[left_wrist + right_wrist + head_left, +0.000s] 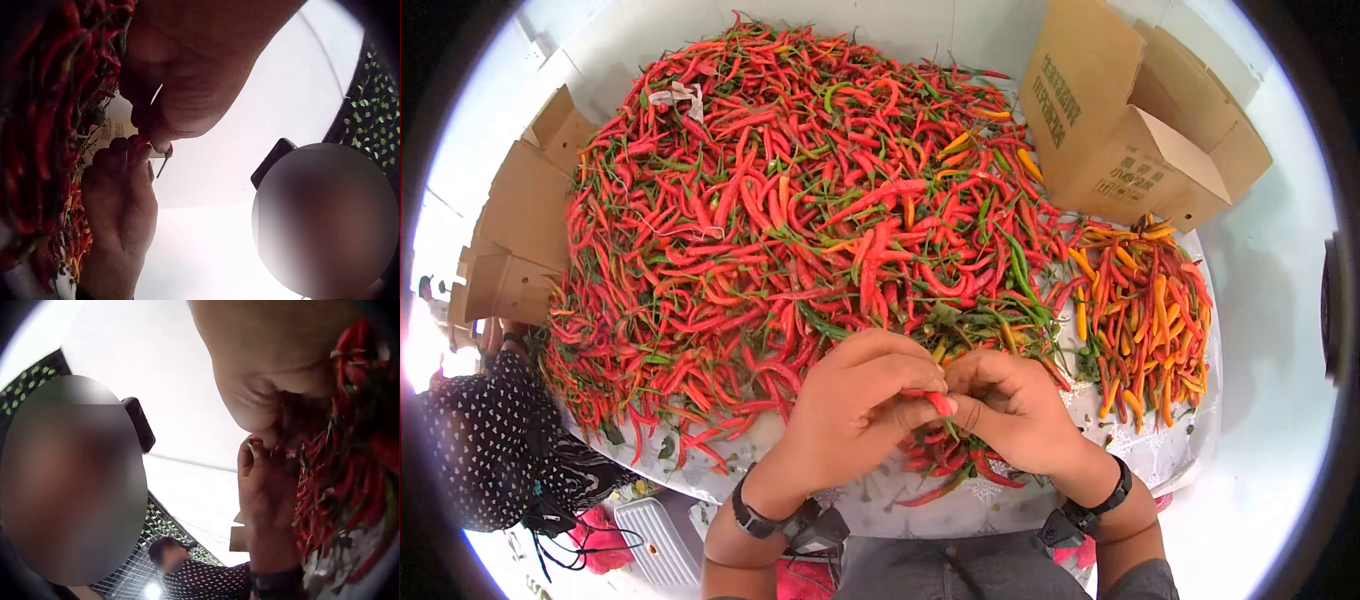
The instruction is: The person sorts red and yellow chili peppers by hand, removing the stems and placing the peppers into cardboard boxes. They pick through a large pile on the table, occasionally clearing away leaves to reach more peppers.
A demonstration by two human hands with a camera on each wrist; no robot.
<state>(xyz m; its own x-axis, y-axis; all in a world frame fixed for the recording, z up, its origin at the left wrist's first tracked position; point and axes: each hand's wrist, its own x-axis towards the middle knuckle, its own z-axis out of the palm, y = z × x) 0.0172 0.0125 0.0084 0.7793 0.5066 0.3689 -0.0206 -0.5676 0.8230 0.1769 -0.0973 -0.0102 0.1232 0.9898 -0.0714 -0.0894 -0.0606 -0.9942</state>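
Observation:
Both hands meet over the near edge of a big heap of red chillies (pixel 730 190). The left hand (pixel 850 405) grips a red chilli (pixel 940 402) with its fingers curled round it. Against the same chilli's end, the right hand (pixel 1020 410) pinches with thumb and forefinger. In the left wrist view a green stem (pixel 164 165) hangs from a red chilli end at the fingertips. The right wrist view shows the left hand (pixel 269 500) below the right hand (pixel 275 369), red chilli between them. Several red chillies (pixel 945 462) lie under the hands.
A smaller pile of orange and red chillies (pixel 1145 320) lies at the right. Behind it stands an open cardboard box (pixel 1090 130); more cardboard (pixel 520 210) is at the left. Another person in a dotted top (pixel 485 440) is at the left edge. A patterned cloth (pixel 870 505) covers the table.

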